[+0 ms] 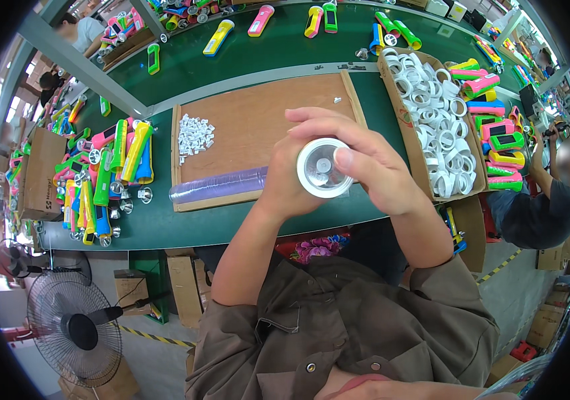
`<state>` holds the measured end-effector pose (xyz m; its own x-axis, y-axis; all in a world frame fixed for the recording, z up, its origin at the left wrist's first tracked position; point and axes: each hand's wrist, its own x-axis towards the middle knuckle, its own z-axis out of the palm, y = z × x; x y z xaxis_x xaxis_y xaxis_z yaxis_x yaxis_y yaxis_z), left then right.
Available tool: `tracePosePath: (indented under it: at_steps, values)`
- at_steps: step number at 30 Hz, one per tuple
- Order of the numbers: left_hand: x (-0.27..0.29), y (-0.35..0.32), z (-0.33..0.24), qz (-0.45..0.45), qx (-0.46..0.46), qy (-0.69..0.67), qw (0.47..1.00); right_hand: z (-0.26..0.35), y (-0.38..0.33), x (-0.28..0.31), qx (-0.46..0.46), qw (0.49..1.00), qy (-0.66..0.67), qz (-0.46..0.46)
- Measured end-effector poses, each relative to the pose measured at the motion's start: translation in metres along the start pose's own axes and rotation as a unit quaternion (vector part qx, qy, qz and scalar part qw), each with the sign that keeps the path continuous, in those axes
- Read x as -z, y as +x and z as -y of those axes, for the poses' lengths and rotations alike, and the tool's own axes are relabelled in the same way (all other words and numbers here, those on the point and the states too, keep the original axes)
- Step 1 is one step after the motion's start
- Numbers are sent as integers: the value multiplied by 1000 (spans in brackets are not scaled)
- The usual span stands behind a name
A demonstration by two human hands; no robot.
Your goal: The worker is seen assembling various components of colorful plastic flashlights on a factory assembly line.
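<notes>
Between my hands a flashlight points its head up at me, showing a white ring [304, 181] around a clear lens [326, 167] with a shiny reflector beneath. My left hand [282, 177] is closed around the flashlight's body, which is hidden. My right hand [382, 167] curls over the white ring, thumb at its edge and fingers along the far side. Under them lies a brown wooden board [258, 120] with raised edges. On it are a pile of small white plastic parts [196, 135] and a long roll of clear, purple-tinted discs [222, 185].
A cardboard box [475, 189] of white rings stands right of the board, colourful flashlights [502, 143] beyond it. More flashlights [102, 173] pile up at left. A green conveyor [285, 30] carries flashlights behind. A fan [75, 327] stands lower left; a co-worker [532, 213] sits at right.
</notes>
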<state>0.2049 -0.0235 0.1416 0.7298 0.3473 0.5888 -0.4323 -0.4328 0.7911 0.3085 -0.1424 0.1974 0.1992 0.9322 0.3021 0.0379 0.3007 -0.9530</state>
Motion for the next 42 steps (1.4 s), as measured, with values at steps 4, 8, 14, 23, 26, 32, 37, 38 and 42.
tracePosePath:
  at_steps: [4, 8, 14, 23, 26, 32, 37, 38, 42]
  values:
    - [4, 0, -3, 27, 34, -22, 999, 1, -1, -8, 33, 998, -53, -15]
    - [2, 2, 4, 27, 38, -18, 999, -6, -1, -16, 45, 993, -98, -43]
    - [5, 5, -9, 31, 61, -45, 997, -7, 1, -16, 36, 998, -27, -51]
    - [2, 3, -6, 23, 65, -29, 997, -17, 0, -11, 39, 997, -49, -40]
    - [3, 7, -4, 24, 15, -22, 999, -12, 1, -8, -25, 992, 120, -5]
    - [4, 6, -9, 42, 52, -26, 997, -13, 0, -6, 0, 992, 124, 3]
    - [5, 4, -3, 41, 94, -27, 994, -13, -2, -7, 18, 999, -34, 3]
    - [5, 3, 1, 41, 94, -27, 994, -13, -2, -8, 18, 999, -34, 3]
    - [5, -1, 14, 48, 83, -56, 994, -15, -1, -14, 12, 1000, -10, -19]
